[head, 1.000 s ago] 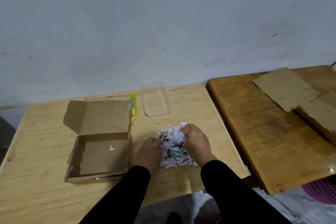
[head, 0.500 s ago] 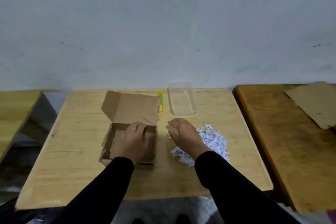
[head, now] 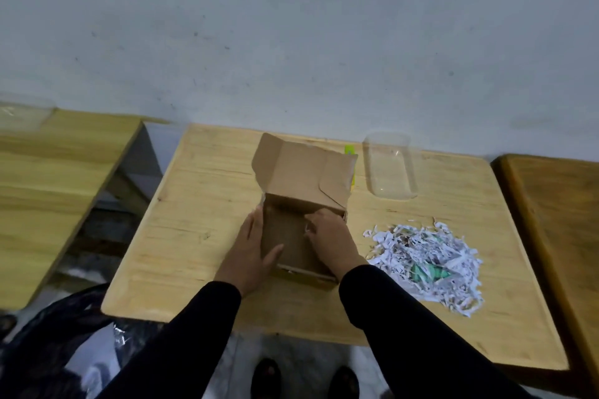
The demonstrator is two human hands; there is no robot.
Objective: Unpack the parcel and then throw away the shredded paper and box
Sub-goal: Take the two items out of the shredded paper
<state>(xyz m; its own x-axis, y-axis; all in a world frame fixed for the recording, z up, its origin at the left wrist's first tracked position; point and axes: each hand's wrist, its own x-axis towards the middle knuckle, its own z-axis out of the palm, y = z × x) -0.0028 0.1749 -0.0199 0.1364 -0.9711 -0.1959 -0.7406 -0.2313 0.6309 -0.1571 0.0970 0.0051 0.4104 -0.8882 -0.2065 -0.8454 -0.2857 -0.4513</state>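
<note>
Holding the box (head: 293, 230) mid-table (head: 201, 236): left hand (head: 251, 254) flat against box's left wall, fingers spread, thumb hooked over near rim; right hand (head: 330, 241) inside box, fingers curled at a scrap, can't tell if it's pinched. Lid flap up at box's far side. Box looks empty bar that scrap, so likely light, thin card that flexes; grab by two opposite walls, not the flap. Shred pile (head: 424, 256) right of box, loose and fluffy, will shed; scoop with both hands cupped. Green item buried in the pile, pull it first. Black bag (head: 58, 343) left of box, off table's near corner
</note>
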